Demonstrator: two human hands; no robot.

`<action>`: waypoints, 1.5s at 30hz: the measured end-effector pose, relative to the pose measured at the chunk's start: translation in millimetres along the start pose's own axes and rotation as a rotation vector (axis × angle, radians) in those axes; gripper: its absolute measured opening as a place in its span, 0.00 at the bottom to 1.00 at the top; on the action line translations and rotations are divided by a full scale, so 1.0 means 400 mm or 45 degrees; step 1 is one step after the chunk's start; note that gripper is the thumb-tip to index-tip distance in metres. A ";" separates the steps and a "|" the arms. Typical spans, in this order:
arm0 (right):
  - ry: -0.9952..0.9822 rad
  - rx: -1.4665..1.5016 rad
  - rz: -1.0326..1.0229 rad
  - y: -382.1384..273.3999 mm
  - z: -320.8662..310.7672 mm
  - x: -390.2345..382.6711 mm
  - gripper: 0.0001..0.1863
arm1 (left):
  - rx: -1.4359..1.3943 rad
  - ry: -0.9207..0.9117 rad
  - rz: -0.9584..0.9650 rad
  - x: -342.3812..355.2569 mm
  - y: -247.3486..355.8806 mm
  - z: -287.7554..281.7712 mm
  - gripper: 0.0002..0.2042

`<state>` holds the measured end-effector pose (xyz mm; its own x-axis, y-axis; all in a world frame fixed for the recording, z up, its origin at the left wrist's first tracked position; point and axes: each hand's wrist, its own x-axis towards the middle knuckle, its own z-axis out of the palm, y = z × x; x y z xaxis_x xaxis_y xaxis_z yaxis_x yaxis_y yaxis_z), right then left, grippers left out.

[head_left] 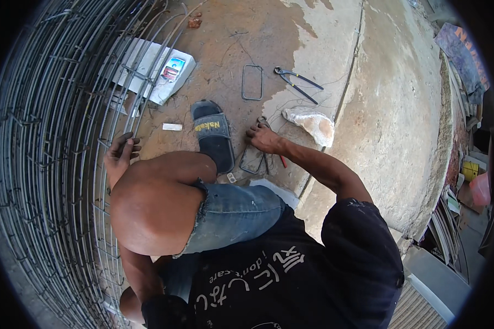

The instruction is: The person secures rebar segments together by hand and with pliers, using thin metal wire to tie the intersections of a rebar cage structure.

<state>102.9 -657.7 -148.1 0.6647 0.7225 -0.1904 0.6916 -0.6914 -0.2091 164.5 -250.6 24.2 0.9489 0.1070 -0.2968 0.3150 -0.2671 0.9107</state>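
Observation:
My left hand [122, 154] is at the inner edge of the long steel bar cages [49, 131], touching a bar, its fingers bent and apart. My right hand [264, 139] is closed on red-handled pincers [282, 160], above a bent rectangular wire loop [247, 163]. A second wire loop [252, 98] lies farther forward, beside dark-handled pincers [304, 80] and loose thin wire. A black slide sandal [214, 145] lies left of my right hand. My bare knee [151, 205] is between my arms.
A white block [178, 82] with a small blue item on it sits by the cages. A small white piece [172, 126] and a pale lump [318, 126] lie on the concrete [389, 137]. Stacked sheets, scrap and a pink bag [479, 188] line the right edge.

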 end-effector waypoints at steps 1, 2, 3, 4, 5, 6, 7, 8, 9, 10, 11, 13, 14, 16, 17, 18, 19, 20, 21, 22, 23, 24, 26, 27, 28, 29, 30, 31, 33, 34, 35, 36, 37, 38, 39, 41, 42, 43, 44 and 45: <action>-0.103 -0.060 -0.116 0.014 -0.001 0.005 0.11 | 0.010 -0.005 -0.009 -0.007 0.002 -0.006 0.13; -0.062 -0.091 -0.161 0.026 0.005 0.001 0.09 | 0.004 0.005 0.004 -0.010 0.005 -0.008 0.13; -0.021 -0.122 -0.204 0.038 0.012 -0.003 0.08 | -0.002 0.014 0.017 -0.011 0.009 -0.009 0.13; 0.027 -0.175 -0.257 0.055 0.000 0.003 0.06 | -0.018 0.039 0.046 -0.009 0.020 -0.013 0.13; -0.037 -0.221 -0.249 0.067 -0.025 0.001 0.08 | -0.032 0.050 0.065 -0.009 0.030 -0.017 0.13; 0.035 -0.181 -0.260 0.082 -0.024 0.000 0.09 | -0.047 0.058 0.083 -0.008 0.039 -0.019 0.13; 0.111 -0.142 -0.283 0.102 -0.008 0.003 0.09 | -0.061 0.079 0.104 -0.015 0.048 -0.030 0.13; 0.175 -0.089 -0.297 0.107 -0.006 -0.005 0.09 | -0.082 0.072 0.120 -0.014 0.049 -0.029 0.13; -0.074 0.147 -0.200 0.121 -0.008 -0.019 0.10 | -0.104 0.064 0.137 -0.007 0.052 -0.026 0.13; -0.108 0.251 -0.201 0.101 -0.016 -0.023 0.10 | -0.115 0.063 0.145 -0.012 0.043 -0.031 0.13; -0.130 0.326 -0.196 0.100 -0.044 -0.020 0.10 | -0.104 0.062 0.154 -0.011 0.042 -0.038 0.13; -0.200 0.422 -0.100 0.112 -0.031 -0.029 0.13 | -0.106 0.068 0.151 -0.013 0.044 -0.034 0.13; -0.170 0.406 -0.152 0.106 -0.024 -0.034 0.13 | -0.098 0.070 0.131 -0.020 0.035 -0.032 0.13; -0.106 0.379 -0.257 0.088 -0.008 -0.043 0.14 | -0.112 0.067 0.113 -0.024 0.015 -0.039 0.13; -0.153 0.302 -0.256 0.064 -0.024 -0.038 0.14 | -0.117 0.071 0.105 -0.027 0.011 -0.045 0.13; -0.199 0.225 -0.256 0.034 -0.038 -0.036 0.14 | -0.105 0.080 0.099 -0.033 0.007 -0.050 0.13; -0.255 0.142 -0.226 0.014 -0.049 -0.059 0.14 | -0.108 0.062 0.096 -0.027 -0.001 -0.031 0.13; -0.249 0.133 -0.142 -0.004 -0.032 -0.069 0.13 | -0.100 0.067 0.099 -0.033 0.005 -0.030 0.13; -0.244 0.125 -0.057 -0.025 -0.008 -0.076 0.13 | -0.101 0.064 0.096 -0.037 0.009 -0.028 0.13; -0.237 0.116 0.022 -0.036 0.010 -0.074 0.12 | -0.102 0.067 0.094 -0.040 0.012 -0.027 0.13; -0.156 0.227 0.032 -0.034 0.021 -0.083 0.10 | -0.104 0.069 0.093 -0.043 0.015 -0.029 0.13; -0.139 0.288 -0.029 -0.014 0.026 -0.095 0.10 | -0.108 0.069 0.097 -0.045 0.019 -0.032 0.13; -0.105 0.406 -0.157 0.031 -0.028 -0.083 0.09 | -0.117 0.075 0.106 -0.048 0.018 -0.044 0.13; -0.150 0.537 -0.020 0.035 -0.094 -0.072 0.09 | -0.117 0.077 0.106 -0.049 0.016 -0.050 0.13; -0.146 0.597 0.039 0.067 -0.173 -0.064 0.09 | -0.124 0.083 0.118 -0.052 0.027 -0.056 0.13; -0.145 0.660 0.111 0.116 -0.238 -0.075 0.08 | -0.135 0.076 0.127 -0.051 0.033 -0.053 0.13; -0.086 0.805 0.229 0.187 -0.297 -0.085 0.08 | -0.132 0.083 0.158 -0.050 0.045 -0.062 0.13; -0.117 0.908 0.451 0.221 -0.400 -0.084 0.10 | -0.121 0.097 0.175 -0.052 0.041 -0.080 0.13; 0.172 1.237 0.593 0.298 -0.554 -0.133 0.12 | -0.117 0.096 0.253 -0.040 0.073 -0.087 0.12; 0.183 1.157 0.621 0.327 -0.641 -0.167 0.12 | -0.112 0.088 0.299 -0.035 0.100 -0.082 0.12; 0.261 1.099 0.646 0.328 -0.720 -0.180 0.12 | -0.095 0.092 0.345 -0.034 0.133 -0.087 0.12; 0.385 1.097 0.670 0.298 -0.823 -0.182 0.14 | -0.037 0.094 0.427 -0.030 0.173 -0.091 0.12; 0.542 1.008 0.611 0.280 -0.916 -0.198 0.14 | 0.011 0.089 0.508 -0.020 0.222 -0.078 0.12; 0.654 0.974 0.596 0.238 -1.015 -0.192 0.15 | 0.076 0.093 0.578 -0.021 0.275 -0.077 0.12; 0.718 0.799 0.582 0.182 -1.099 -0.181 0.16 | 0.181 0.096 0.721 -0.023 0.337 -0.058 0.13; 0.729 0.531 0.465 0.109 -1.227 -0.131 0.15 | 0.119 0.131 0.903 -0.056 0.479 -0.010 0.19; 0.761 0.484 0.417 0.057 -1.279 -0.110 0.15 | 0.385 0.311 1.131 -0.083 0.552 0.000 0.24; 0.771 0.487 0.327 0.030 -1.315 -0.106 0.15 | 0.684 0.559 1.502 -0.112 0.614 0.025 0.28; 0.767 0.506 0.236 0.015 -1.325 -0.088 0.16 | 0.718 0.569 1.612 -0.145 0.657 0.062 0.31; 0.753 0.533 0.135 -0.012 -1.331 -0.063 0.16 | 0.720 0.586 1.745 -0.155 0.680 0.079 0.36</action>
<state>233.4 -676.6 368.2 0.8452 0.4456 0.2949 0.5280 -0.6112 -0.5897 192.0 -360.3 281.4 0.4527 -0.2667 0.8508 -0.6927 -0.7060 0.1472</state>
